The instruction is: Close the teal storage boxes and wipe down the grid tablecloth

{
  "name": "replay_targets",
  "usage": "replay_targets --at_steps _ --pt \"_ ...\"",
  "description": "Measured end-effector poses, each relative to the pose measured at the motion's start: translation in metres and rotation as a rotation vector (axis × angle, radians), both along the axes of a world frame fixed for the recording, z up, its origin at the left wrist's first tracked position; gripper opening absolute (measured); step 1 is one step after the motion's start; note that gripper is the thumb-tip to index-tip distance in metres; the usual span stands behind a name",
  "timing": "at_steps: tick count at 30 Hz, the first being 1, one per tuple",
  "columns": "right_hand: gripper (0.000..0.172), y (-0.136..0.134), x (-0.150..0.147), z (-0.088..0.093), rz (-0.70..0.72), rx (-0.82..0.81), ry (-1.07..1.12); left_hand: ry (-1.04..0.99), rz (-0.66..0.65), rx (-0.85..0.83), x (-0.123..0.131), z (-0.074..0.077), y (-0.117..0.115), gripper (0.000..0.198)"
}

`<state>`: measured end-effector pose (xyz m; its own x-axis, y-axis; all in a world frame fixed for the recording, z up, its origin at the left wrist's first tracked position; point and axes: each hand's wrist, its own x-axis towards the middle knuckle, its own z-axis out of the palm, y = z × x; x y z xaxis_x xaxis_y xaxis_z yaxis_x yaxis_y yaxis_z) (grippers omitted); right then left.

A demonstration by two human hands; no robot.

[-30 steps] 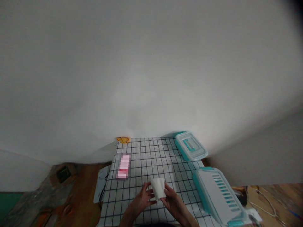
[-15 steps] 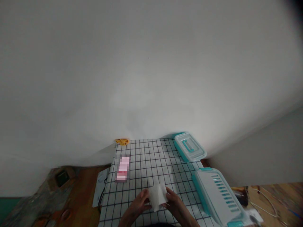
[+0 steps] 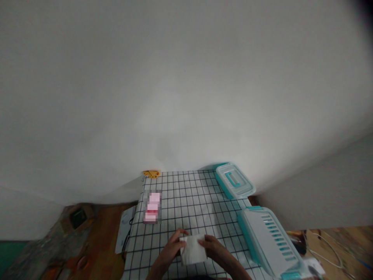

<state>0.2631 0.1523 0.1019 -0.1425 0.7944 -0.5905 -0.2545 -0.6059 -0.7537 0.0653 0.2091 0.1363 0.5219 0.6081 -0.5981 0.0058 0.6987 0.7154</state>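
Between my two hands is a white sheet (image 3: 193,250), soft like tissue paper or thin cloth; which of these it is I cannot tell. My left hand (image 3: 175,245) pinches its left edge, thumb in front and fingers behind. At its right edge my right hand (image 3: 212,245) grips with the thumb pressed on the near face. The sheet is held up over the near part of a white table with a black grid cover (image 3: 186,206). A pink and white object (image 3: 153,208), blurred into blocks, lies on the left of the table.
Two teal boxes with lids, one smaller (image 3: 235,181) and one larger with slots (image 3: 269,241), line the table's right side. A yellow cloth-like item (image 3: 151,174) sits at the far left corner. Behind rises a pale wall (image 3: 175,97). Cables (image 3: 329,249) lie at right.
Both hands have shifted their hold on the white sheet. It was creased and slanted; now it looks flatter and squarer, with the right thumb on its face.
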Motion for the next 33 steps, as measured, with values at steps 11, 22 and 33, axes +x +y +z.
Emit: replay_targets --at_steps 11,22,33 --pt "0.036 0.080 0.090 -0.026 -0.091 0.268 -0.810 0.223 0.171 0.033 -0.039 -0.046 0.012 0.049" --pt "0.082 0.072 0.015 -0.091 0.190 0.585 -1.285 0.515 0.380 0.116 -0.102 -0.079 0.009 0.047" --pt "0.042 0.161 0.095 -0.091 0.272 0.608 -1.592 0.552 0.381 0.116 -0.128 -0.090 -0.002 0.050"
